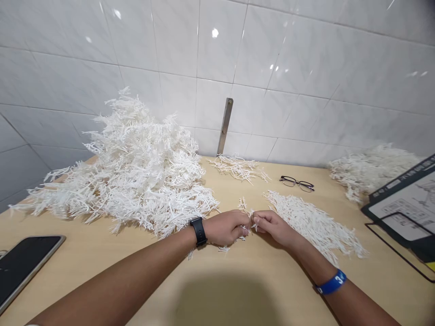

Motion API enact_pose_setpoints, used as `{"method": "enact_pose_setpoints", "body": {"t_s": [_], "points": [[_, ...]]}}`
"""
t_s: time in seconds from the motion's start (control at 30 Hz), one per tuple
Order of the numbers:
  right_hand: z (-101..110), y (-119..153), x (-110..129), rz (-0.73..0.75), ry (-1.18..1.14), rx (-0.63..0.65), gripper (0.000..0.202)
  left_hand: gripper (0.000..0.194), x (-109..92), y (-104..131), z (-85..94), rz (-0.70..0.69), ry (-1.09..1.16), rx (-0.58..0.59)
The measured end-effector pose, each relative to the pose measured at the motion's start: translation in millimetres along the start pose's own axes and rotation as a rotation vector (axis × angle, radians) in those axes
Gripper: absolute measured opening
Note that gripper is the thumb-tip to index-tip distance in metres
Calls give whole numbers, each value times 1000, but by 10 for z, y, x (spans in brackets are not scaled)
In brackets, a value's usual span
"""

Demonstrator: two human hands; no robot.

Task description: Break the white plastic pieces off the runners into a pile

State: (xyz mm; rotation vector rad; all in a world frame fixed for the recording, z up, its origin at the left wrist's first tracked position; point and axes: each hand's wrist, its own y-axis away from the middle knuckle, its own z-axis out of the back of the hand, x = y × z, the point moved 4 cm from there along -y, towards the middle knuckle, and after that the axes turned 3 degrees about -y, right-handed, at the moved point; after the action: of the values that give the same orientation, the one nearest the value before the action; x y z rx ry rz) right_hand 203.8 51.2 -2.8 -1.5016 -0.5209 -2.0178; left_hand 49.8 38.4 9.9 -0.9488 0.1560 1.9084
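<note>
My left hand (228, 227), with a black watch on its wrist, is closed on a small white branched piece (245, 227) near the middle of the table. Against its fingertips, my right hand (272, 226) is pinched on the same white bits; a blue band circles that wrist. To the left rises a large heap of white branched strands (146, 172). Right of my right hand lies a flatter pile of thin white pieces (312, 222). A few loose bits lie under and beside my left hand.
Behind my hands lie scattered white strands (239, 168) and folded eyeglasses (297, 183). A phone (29, 262) rests at the left edge. At right are another white heap (374, 167) and a dark-edged box (408, 203). A metal strip (225, 127) stands against the tiled wall.
</note>
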Motion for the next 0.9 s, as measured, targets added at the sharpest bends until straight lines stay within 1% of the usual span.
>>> {"method": "enact_pose_setpoints", "body": {"t_s": [0.13, 0.23, 0.3, 0.4, 0.5, 0.6, 0.7, 0.77, 0.8, 0.83, 0.9], "points": [[7, -16, -30, 24, -59, -53, 45, 16, 47, 9, 5, 146, 113, -53], [5, -21, -78, -10, -132, -105, 36, 21, 70, 25, 11, 237, 145, -90], [-3, -25, -104, -37, -200, -116, 32, 20, 62, 29, 14, 245, 138, -94], [-10, -33, -108, -90, -380, -135, 28, 18, 36, 27, 25, 231, 163, -101], [16, -35, -69, -134, -546, -199, 25, 18, 15, 23, 37, 214, 186, -107], [68, -32, -23, -126, -673, -284, 21, 22, 36, 26, 38, 262, 108, -102], [108, -27, -15, -143, -744, -328, 22, 25, 66, 31, 39, 311, 22, -110], [139, -20, -18, -155, -689, -346, 22, 25, 64, 31, 43, 314, 5, -120], [166, -13, -18, -157, -607, -370, 21, 24, 58, 31, 50, 318, -5, -129], [204, -2, -14, -156, -479, -410, 22, 24, 50, 32, 59, 324, -21, -139], [304, 34, 13, -157, -102, -535, 27, 23, 32, 36, 87, 343, -66, -170]]}}
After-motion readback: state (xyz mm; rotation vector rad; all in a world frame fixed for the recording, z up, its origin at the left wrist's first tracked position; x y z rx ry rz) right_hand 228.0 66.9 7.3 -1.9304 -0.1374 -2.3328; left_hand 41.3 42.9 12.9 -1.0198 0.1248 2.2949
